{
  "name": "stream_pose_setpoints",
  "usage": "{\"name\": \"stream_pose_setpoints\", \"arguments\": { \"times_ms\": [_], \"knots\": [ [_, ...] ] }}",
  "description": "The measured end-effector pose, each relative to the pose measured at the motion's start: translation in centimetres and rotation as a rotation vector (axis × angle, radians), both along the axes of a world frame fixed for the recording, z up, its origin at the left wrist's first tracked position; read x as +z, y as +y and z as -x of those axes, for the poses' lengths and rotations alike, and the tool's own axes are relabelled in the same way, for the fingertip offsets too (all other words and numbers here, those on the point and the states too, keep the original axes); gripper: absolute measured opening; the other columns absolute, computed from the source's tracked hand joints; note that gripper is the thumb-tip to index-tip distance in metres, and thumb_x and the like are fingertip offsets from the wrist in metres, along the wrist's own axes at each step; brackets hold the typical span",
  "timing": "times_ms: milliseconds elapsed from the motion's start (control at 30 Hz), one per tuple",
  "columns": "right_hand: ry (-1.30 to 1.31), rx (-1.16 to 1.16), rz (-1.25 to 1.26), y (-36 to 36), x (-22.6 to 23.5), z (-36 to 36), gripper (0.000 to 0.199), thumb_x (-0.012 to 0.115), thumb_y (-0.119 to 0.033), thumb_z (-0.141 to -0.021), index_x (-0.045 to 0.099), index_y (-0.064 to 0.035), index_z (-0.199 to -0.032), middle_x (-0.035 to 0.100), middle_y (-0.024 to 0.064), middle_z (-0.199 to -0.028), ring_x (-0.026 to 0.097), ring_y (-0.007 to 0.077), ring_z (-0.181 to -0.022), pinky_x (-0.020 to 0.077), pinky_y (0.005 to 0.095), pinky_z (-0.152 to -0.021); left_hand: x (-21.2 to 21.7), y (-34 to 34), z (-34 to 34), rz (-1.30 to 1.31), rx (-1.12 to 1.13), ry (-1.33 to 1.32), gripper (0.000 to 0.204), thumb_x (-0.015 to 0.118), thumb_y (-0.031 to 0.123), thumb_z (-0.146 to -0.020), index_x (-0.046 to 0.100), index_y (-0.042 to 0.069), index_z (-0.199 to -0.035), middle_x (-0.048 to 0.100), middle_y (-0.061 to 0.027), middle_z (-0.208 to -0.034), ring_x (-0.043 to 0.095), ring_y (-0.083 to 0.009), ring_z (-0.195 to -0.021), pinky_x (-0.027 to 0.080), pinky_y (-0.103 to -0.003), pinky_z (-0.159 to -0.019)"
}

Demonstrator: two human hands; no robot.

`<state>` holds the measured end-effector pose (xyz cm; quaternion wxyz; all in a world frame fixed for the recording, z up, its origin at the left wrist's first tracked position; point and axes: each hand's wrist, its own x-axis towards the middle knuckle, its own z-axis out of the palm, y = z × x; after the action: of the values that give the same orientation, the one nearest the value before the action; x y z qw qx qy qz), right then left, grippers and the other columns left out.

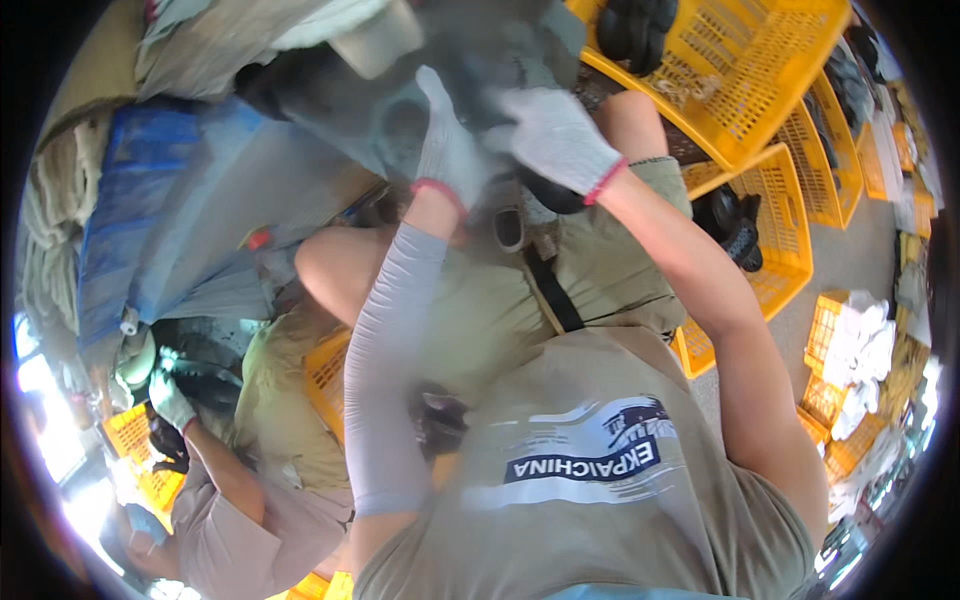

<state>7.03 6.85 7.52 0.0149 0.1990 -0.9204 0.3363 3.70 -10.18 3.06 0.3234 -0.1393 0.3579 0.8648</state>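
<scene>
My left hand [447, 140], in a white knit glove with a pink cuff, is raised in front of a grey, blurred machine-like surface [390, 125]. One of its digits points up; the others are hidden or smeared. To its right, my right hand [565, 138] wears a matching glove, its fingers bent and blurred toward the left hand. Just below the right hand is a dark rounded object [550, 192], partly covered by it; whether the hand grips it does not show. A grey sleeve [395, 330] covers my left forearm.
Yellow plastic crates [745, 90] stand at the right, some with black shoes [728, 225]. A blue panel [130, 200] rises at the left. Below it, a co-worker's gloved hand [172, 400] is beside dark shoe-like items. White cloth-like pieces [860, 345] lie over crates at far right.
</scene>
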Motion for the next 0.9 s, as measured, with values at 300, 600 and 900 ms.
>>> {"name": "stream_pose_setpoints", "arguments": {
  "times_ms": [300,600,900],
  "knots": [
    [-0.709,-0.105,0.727,7.8,-3.2,-4.0,0.047,0.073,-0.024,-0.097,0.068,-0.0024,-0.139,0.074,0.0062,-0.113,0.070,0.0171,-0.108,0.0556,0.0329,-0.094,-4.4,0.4,0.0,0.304,0.470,-0.030,0.057,0.074,0.039,-0.101,0.064,-0.003,-0.138,0.070,-0.0121,-0.119,0.070,-0.0275,-0.094,0.060,-0.039,-0.088],
    [0.401,-0.187,0.117,7.5,-2.4,3.8,0.048,0.071,-0.017,-0.090,0.069,-0.0064,-0.138,0.074,0.0232,-0.118,0.074,0.0375,-0.108,0.0592,0.0396,-0.095,1.6,4.4,-0.8,1.066,-0.200,0.636,0.077,0.080,0.036,-0.094,0.050,0.005,-0.158,0.071,-0.0231,-0.140,0.067,-0.0370,-0.131,0.050,-0.041,-0.112],
    [-0.536,0.194,0.474,-4.9,-3.8,5.2,0.037,0.074,-0.025,-0.092,0.078,-0.0022,-0.120,0.080,0.0173,-0.107,0.074,0.0273,-0.107,0.0539,0.0365,-0.099,3.3,-6.8,-0.5,0.678,0.327,0.272,0.033,0.072,0.020,-0.104,0.070,0.001,-0.130,0.075,-0.0083,-0.108,0.074,-0.0171,-0.097,0.062,-0.032,-0.085]
  ]
}}
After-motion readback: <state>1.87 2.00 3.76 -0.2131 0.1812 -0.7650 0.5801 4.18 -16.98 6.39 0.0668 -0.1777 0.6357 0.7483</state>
